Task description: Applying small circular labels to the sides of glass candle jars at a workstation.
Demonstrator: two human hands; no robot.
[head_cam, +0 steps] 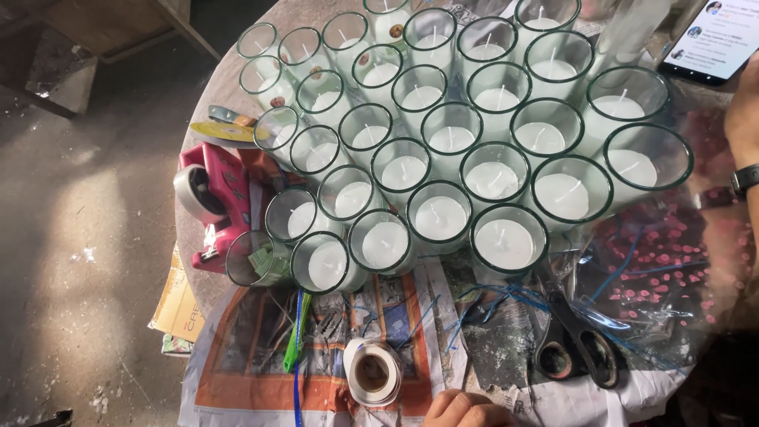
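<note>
Resting curled at the bottom edge, one hand (462,411) has fingers tucked in, holding nothing, just beside the label roll (372,372) on the newspaper (253,356); which hand, can't tell. The other arm's wrist shows at right w/ a watch (743,180); its hand is out of view. Roll prob. light and soft, easily crushed, so grip its outer rim. Scissors (581,348) near; glass candles (439,217) beyond.

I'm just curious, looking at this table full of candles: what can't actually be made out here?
- Left hand, head view: cut off by the bottom edge; its grip cannot be told.
- Right hand: beyond the right edge; only a wrist with a watch shows.
- Scissors: blades covered by clear wrap.
- Phone: cut by the top corner.
</note>
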